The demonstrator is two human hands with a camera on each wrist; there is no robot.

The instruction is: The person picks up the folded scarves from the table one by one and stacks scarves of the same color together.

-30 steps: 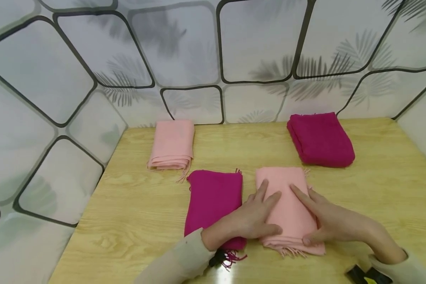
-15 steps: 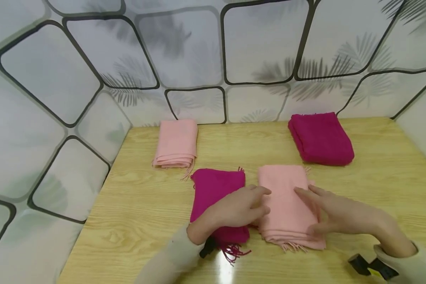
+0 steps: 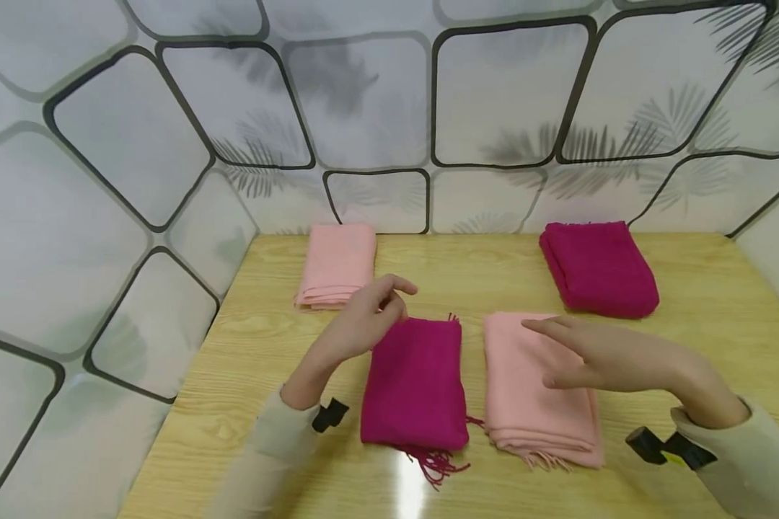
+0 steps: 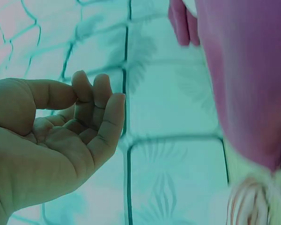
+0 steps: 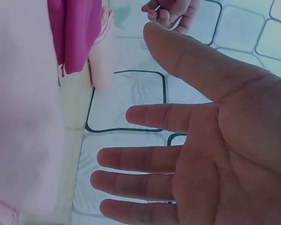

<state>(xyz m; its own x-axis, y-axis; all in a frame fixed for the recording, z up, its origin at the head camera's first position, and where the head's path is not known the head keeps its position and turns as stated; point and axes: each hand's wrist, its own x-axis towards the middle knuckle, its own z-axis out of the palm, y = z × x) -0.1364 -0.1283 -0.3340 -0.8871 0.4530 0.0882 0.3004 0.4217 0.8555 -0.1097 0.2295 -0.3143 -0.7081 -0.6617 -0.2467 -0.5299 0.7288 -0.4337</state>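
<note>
In the head view my left hand (image 3: 357, 321) hovers over the upper left corner of a folded magenta scarf (image 3: 415, 386), fingers loosely bent and holding nothing. My right hand (image 3: 613, 353) is held above a folded pink scarf (image 3: 539, 411), its fingers straight, as the right wrist view of the same hand (image 5: 192, 154) confirms. Both scarves lie side by side with fringes toward the front. Seen from the left wrist, the left hand (image 4: 61, 136) has a gap between its fingers and the magenta scarf (image 4: 253, 70).
Another folded pink scarf (image 3: 340, 259) lies at the back left of the wooden table (image 3: 266, 375). At the back right sits a thicker folded magenta scarf (image 3: 600, 270). A patterned wall (image 3: 376, 101) borders the table's far side.
My left hand has lifted off the pink scarf and moved left and up over the magenta one. The right hand has risen from the pink scarf. The head view has shifted slightly.
</note>
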